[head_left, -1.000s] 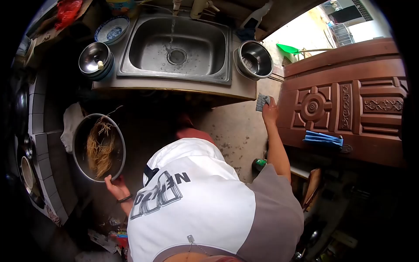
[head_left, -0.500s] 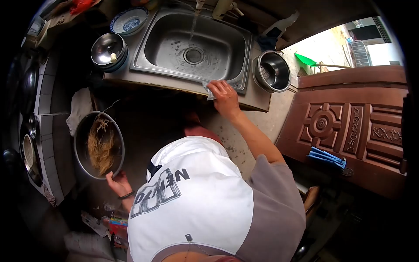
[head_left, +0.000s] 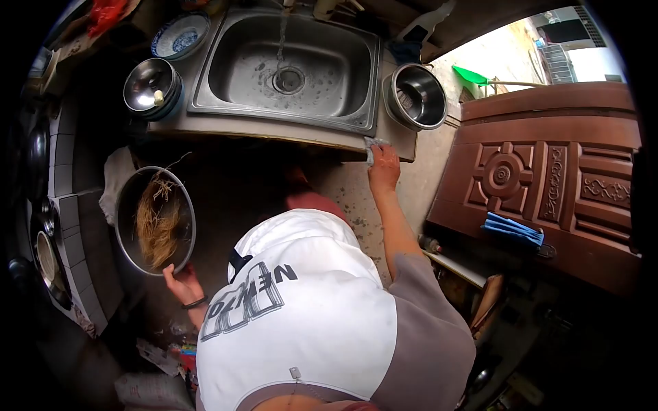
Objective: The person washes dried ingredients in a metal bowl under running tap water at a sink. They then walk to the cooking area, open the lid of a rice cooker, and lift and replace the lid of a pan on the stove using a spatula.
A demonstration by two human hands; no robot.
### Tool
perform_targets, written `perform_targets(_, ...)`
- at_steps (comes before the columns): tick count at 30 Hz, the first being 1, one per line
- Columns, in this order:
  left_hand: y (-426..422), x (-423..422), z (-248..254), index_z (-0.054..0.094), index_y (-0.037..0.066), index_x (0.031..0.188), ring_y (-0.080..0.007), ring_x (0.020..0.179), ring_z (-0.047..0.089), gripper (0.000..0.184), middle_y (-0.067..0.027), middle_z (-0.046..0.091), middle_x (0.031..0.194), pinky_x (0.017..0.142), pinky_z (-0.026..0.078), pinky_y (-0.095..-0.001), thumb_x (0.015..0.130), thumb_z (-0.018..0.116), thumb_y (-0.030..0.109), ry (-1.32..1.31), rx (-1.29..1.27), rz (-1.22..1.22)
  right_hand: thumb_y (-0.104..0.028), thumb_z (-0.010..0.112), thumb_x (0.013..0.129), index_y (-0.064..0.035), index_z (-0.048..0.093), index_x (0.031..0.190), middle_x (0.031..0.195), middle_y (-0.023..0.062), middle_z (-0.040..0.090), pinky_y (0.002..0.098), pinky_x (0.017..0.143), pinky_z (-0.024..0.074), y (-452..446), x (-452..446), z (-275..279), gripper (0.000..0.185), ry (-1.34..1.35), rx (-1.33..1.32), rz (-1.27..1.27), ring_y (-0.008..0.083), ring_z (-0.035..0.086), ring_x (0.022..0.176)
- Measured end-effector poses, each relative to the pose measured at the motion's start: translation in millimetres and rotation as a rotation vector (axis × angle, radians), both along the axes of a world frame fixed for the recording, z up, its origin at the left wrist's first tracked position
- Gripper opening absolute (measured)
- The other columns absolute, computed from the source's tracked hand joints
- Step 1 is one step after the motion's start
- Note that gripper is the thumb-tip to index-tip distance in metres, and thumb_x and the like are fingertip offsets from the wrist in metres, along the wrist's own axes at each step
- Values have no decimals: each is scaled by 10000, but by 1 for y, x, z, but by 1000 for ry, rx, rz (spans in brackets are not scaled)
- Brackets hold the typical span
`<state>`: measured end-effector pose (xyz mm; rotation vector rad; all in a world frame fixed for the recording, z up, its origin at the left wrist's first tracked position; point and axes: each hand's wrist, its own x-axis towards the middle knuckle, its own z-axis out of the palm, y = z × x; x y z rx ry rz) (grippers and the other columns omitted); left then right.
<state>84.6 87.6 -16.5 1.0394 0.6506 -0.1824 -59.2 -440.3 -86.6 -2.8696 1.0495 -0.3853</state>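
Note:
At the lower left, my left hand (head_left: 182, 283) grips the rim of a round metal basin (head_left: 194, 226), which is tilted and hangs low beside the counter. A tangled clump of tan, straw-like fibres (head_left: 156, 226) lies in it. My right hand (head_left: 385, 169) is at the counter's front right edge, fingers closed on a crumpled greyish piece (head_left: 371, 146). Whether that piece is plastic or mesh I cannot make out. Behind it, water runs from a tap (head_left: 288, 5) into the steel sink (head_left: 197, 99).
Stacked metal bowls (head_left: 147, 85) and a blue-patterned plate (head_left: 180, 34) stand left of the sink. A steel pot (head_left: 417, 96) is on its right. A brown carved door (head_left: 528, 185) with a blue cloth (head_left: 514, 229) on it stands at the right.
My right hand has slid right along the counter edge with the greyish piece. The view has shifted slightly, and my left hand still has the basin.

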Motion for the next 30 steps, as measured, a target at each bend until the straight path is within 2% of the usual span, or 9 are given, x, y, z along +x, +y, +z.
perform_targets(1, 8, -1, -8, 570, 44, 1097, -215, 813, 613, 323, -88, 653, 962, 677, 477, -283, 831, 550, 226, 0, -6, -26, -31, 577, 732, -90, 666, 986, 1024, 115, 626, 402, 846, 475, -20, -28, 7, 275, 228, -77, -134, 305, 575, 978)
perform_targets(2, 12, 0, -13, 568, 44, 1127, -219, 824, 612, 351, -84, 653, 962, 685, 476, -281, 829, 549, 229, -1, -14, -53, -95, 549, 795, -85, 679, 954, 953, 126, 664, 418, 800, 502, -45, -49, 17, 205, 534, 39, -390, 315, 621, 933)
perform_targets(4, 9, -1, -12, 579, 61, 1094, -205, 795, 601, 318, -69, 653, 956, 691, 471, -281, 827, 559, 232, 29, 12, -20, -143, 554, 817, -95, 686, 967, 936, 143, 684, 433, 763, 520, -68, -74, 72, 206, 762, 142, -519, 320, 657, 897)
perform_targets(7, 2, 0, -14, 592, 84, 1048, -188, 769, 590, 274, -48, 652, 948, 691, 464, -285, 823, 574, 239, 43, 30, -11, -132, 556, 798, -111, 679, 1006, 975, 158, 683, 441, 772, 516, -62, -52, 117, 243, 547, 58, -359, 340, 656, 915)
perform_targets(11, 5, 2, -18, 602, 99, 995, -178, 762, 585, 230, -28, 652, 927, 695, 461, -297, 822, 589, 248, 40, 18, -25, -13, 506, 729, -163, 632, 1070, 1018, 127, 664, 453, 804, 496, -52, 23, 100, 393, -61, 285, -50, 360, 620, 945)
perform_targets(13, 6, -2, -19, 604, 99, 984, -179, 759, 584, 217, -29, 653, 910, 698, 462, -303, 821, 593, 242, 27, 12, -15, -16, 516, 736, -139, 620, 1067, 1019, 129, 658, 438, 810, 494, -44, 64, 94, 368, -127, 235, 23, 342, 614, 968)
perform_targets(16, 1, -9, -13, 604, 99, 976, -180, 769, 585, 203, -30, 653, 900, 701, 460, -306, 822, 596, 230, 16, 38, 30, -26, 541, 740, -127, 614, 1050, 1028, 154, 649, 447, 778, 509, -65, 98, 55, 333, -106, 86, 250, 349, 626, 946)
perform_targets(22, -15, -22, 4, 586, 95, 929, -167, 844, 595, 147, -37, 633, 931, 766, 475, -322, 830, 586, 204, 40, 32, 65, -58, 619, 710, -85, 604, 1112, 900, 181, 662, 458, 749, 519, -62, 118, 26, 403, 478, 141, 217, 380, 639, 873)
perform_targets(30, -43, -32, 7, 587, 81, 972, -173, 878, 591, 186, -42, 627, 964, 784, 471, -328, 825, 583, 195, 55, 26, 209, -109, 600, 692, 6, 663, 1008, 945, 267, 657, 445, 830, 505, -58, 188, 8, 342, 255, 621, 75, 409, 638, 922)
